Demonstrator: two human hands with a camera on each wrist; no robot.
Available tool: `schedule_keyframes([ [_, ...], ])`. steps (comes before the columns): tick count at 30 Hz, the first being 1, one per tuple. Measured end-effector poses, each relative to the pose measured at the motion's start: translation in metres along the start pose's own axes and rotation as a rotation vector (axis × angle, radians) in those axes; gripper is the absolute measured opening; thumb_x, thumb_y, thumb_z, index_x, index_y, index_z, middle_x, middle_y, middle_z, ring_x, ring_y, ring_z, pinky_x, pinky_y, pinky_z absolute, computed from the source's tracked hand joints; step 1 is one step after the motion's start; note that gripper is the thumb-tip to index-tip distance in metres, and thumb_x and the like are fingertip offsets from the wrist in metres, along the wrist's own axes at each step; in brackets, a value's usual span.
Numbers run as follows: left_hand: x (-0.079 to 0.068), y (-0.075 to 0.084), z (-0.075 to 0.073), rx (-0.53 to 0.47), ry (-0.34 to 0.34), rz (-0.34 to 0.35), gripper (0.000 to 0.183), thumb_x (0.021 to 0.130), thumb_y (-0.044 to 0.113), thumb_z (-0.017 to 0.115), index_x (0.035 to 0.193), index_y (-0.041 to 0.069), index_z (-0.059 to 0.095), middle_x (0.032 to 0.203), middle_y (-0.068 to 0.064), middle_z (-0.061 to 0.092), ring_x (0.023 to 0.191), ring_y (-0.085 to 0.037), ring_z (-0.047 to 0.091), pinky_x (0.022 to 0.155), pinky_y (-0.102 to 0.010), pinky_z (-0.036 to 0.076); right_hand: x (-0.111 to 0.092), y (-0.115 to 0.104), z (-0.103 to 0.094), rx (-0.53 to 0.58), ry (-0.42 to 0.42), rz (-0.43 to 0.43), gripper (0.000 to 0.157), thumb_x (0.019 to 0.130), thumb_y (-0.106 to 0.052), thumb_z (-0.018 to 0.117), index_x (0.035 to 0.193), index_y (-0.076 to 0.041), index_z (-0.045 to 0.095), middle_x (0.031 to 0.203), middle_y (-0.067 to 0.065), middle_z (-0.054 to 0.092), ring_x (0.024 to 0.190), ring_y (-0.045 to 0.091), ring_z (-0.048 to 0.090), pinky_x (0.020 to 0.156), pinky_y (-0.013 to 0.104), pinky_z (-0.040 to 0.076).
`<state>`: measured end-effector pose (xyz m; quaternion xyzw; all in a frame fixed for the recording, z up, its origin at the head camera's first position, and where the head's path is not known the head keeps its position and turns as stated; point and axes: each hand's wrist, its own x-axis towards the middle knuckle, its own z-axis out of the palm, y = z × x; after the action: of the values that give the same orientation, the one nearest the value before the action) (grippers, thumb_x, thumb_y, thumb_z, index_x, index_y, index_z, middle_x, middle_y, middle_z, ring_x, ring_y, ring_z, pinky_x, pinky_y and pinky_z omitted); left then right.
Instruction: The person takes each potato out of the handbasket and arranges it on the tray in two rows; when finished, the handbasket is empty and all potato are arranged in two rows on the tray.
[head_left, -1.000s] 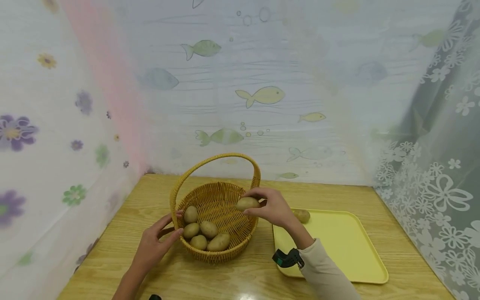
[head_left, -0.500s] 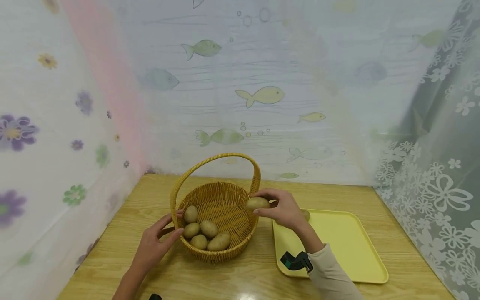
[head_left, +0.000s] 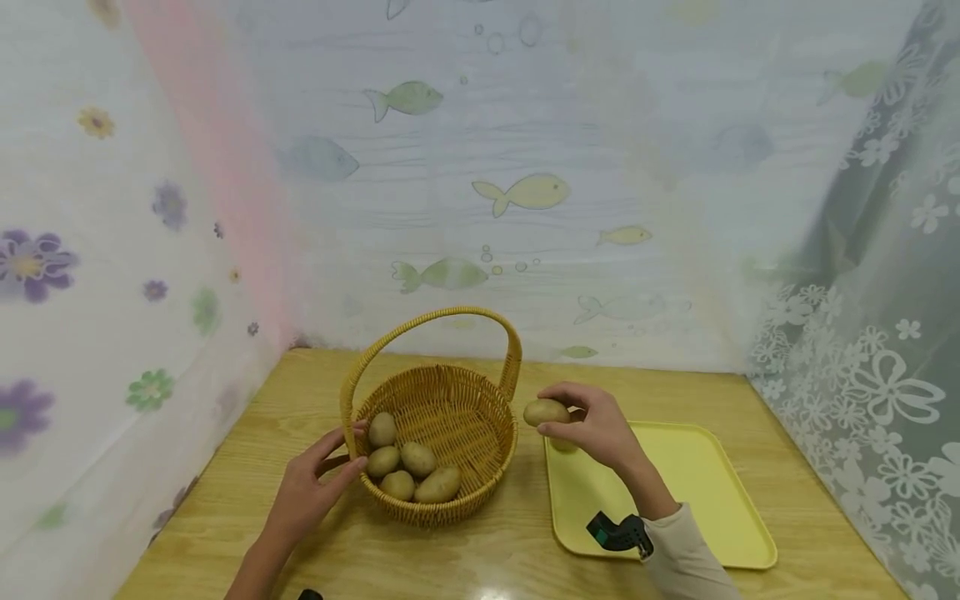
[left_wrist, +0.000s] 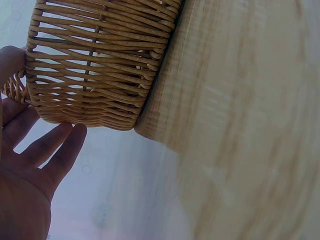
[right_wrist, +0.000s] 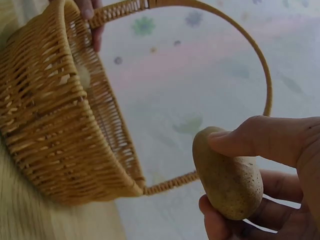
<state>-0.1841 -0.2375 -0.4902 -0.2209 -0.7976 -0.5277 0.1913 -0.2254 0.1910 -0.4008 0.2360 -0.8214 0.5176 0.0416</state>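
Note:
In the head view, my left hand holds the left rim of a woven wicker basket at the foot of its tall arched handle. The left wrist view shows the fingers against the basket's outer weave. Several potatoes lie in the left and front part of the basket. My right hand pinches one potato between thumb and fingers, above the far left corner of the yellow tray. Beneath that hand, another potato on the tray is mostly hidden.
Basket and tray stand side by side on a wood-grain table, the tray on the right. Sheets printed with fish and flowers hang behind the table and along both sides.
My right hand has moved right with the potato, from over the basket's right rim to over the tray's far left corner. My left hand and the basket have stayed put.

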Motion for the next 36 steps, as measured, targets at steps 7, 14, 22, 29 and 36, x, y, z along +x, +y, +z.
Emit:
schedule_keyframes([
  [7, 0.004, 0.0, 0.002, -0.003, -0.017, -0.014, 0.049, 0.099, 0.005, 0.072, 0.146, 0.006, 0.059, 0.146, -0.012, 0.059, 0.133, -0.029, 0.055, 0.094, -0.028, 0.059, -0.009, 0.008, -0.015, -0.013, 0.044, 0.016, 0.039, 0.088, -0.01, 0.084, 0.124, -0.002, 0.073, 0.122, 0.012, 0.07, 0.097, 0.024, 0.067, 0.08, 0.034, 0.062],
  [14, 0.002, -0.002, 0.002, 0.006, -0.004, 0.008, 0.048, 0.097, -0.001, 0.073, 0.144, 0.003, 0.061, 0.145, -0.015, 0.059, 0.133, -0.032, 0.055, 0.092, -0.028, 0.059, -0.015, 0.015, -0.023, -0.039, 0.057, 0.053, 0.039, 0.089, -0.014, 0.085, 0.125, -0.005, 0.073, 0.121, 0.01, 0.07, 0.098, 0.024, 0.068, 0.081, 0.033, 0.062],
  [22, 0.0, -0.002, 0.004, -0.006, -0.003, -0.012, 0.049, 0.098, 0.002, 0.073, 0.146, 0.005, 0.06, 0.145, -0.013, 0.06, 0.132, -0.032, 0.055, 0.093, -0.028, 0.059, -0.026, 0.016, -0.035, -0.051, 0.078, 0.066, 0.038, 0.091, -0.013, 0.084, 0.125, -0.004, 0.072, 0.117, 0.011, 0.07, 0.096, 0.024, 0.068, 0.077, 0.032, 0.062],
  [29, 0.0, -0.001, 0.002, -0.002, -0.009, 0.0, 0.049, 0.098, 0.001, 0.073, 0.146, 0.005, 0.06, 0.146, -0.013, 0.059, 0.134, -0.029, 0.054, 0.093, -0.029, 0.059, -0.032, 0.017, -0.046, -0.097, 0.117, 0.081, 0.038, 0.091, -0.013, 0.083, 0.126, -0.004, 0.072, 0.118, 0.01, 0.071, 0.1, 0.026, 0.067, 0.08, 0.031, 0.061],
  [36, 0.0, 0.0, 0.0, 0.005, 0.0, -0.018, 0.048, 0.099, 0.003, 0.073, 0.145, 0.006, 0.06, 0.145, -0.01, 0.06, 0.133, -0.031, 0.055, 0.092, -0.03, 0.06, -0.039, 0.026, -0.057, -0.137, 0.152, 0.095, 0.04, 0.091, -0.014, 0.084, 0.128, -0.002, 0.071, 0.119, 0.013, 0.071, 0.101, 0.023, 0.068, 0.081, 0.029, 0.061],
])
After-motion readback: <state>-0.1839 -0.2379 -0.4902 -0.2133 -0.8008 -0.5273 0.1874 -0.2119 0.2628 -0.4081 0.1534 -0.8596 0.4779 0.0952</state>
